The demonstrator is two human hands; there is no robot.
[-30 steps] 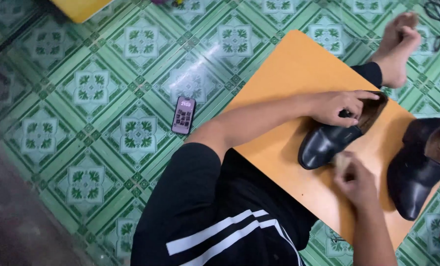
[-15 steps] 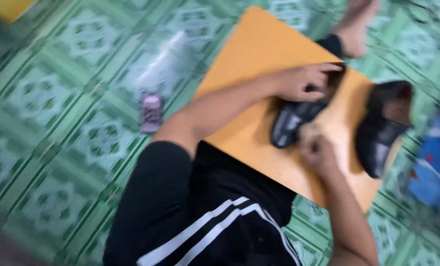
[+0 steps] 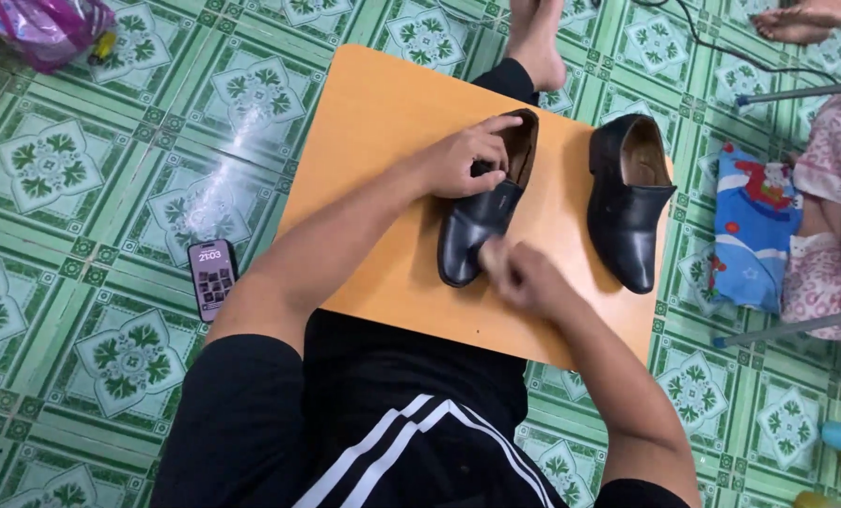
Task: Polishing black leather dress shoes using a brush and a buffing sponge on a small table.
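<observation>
Sitting on a green patterned tile floor (image 3: 110,179), a person in black shorts with white stripes (image 3: 383,433) works over a low orange tabletop (image 3: 383,122) laid across the legs, seen from above.

On the tabletop lie two black leather dress shoes, side by side and apart, toes pointing toward the person. The right shoe of the pair (image 3: 627,198) stands alone, untouched, near the tabletop's far-right edge. The nearer shoe (image 3: 481,216) is the one in hand. The left hand (image 3: 467,160) steadies it, thumb hooked inside the opening and fingers closed over the collar, so that grip is clamped on the shoe. The right hand (image 3: 524,277) is blurred at the shoe's toe, fingers bunched together and pressed against the leather; whether that grip holds a cloth or anything else cannot be told.

Judging from this, the rubbing of the nearer shoe is under way, at the toe end, and the second shoe looks not yet handled; neither shoe's finish shows clearly enough to say more.

Around the tabletop: a folded blue printed cloth (image 3: 754,226) on the floor to the right, a smartphone (image 3: 212,277) face up with its screen lit on the left, and a pink plastic bag (image 3: 44,28) at the top left.
</observation>
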